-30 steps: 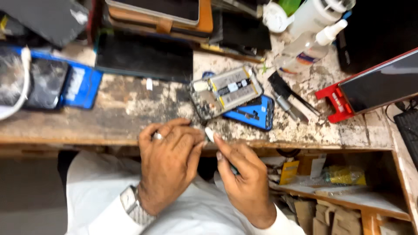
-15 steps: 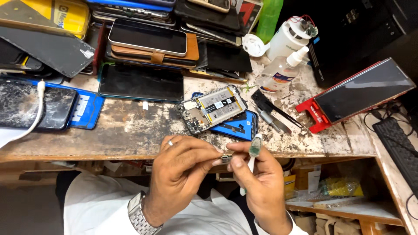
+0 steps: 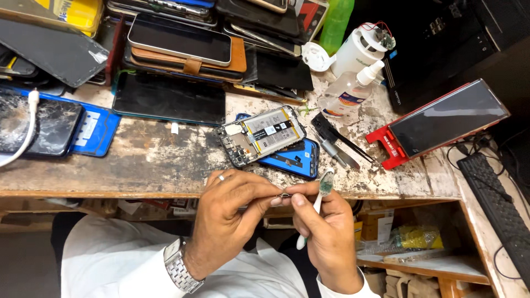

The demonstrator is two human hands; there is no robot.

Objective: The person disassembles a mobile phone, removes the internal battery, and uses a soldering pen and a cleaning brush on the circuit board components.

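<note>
Both hands meet just in front of the worn wooden workbench edge (image 3: 138,185). Left hand (image 3: 232,218), with a silver ring and a metal-link wristwatch (image 3: 179,267), pinches a small dark metal part (image 3: 285,193) between thumb and forefinger. Right hand (image 3: 326,232) pinches the same part from the other side and also clamps a white toothbrush with a green-bristled head (image 3: 320,193), bristles up, against the palm. Just beyond the hands, on the bench, lies an opened grey smartphone with exposed battery and circuit board (image 3: 260,135), resting partly on a blue phone back cover (image 3: 292,160). Black tweezers and a metal tool (image 3: 337,146) lie just beside it on the right. Farther back stand a clear spray bottle (image 3: 350,88), a red-framed phone screen (image 3: 441,121) and stacked phones (image 3: 182,49).
</note>
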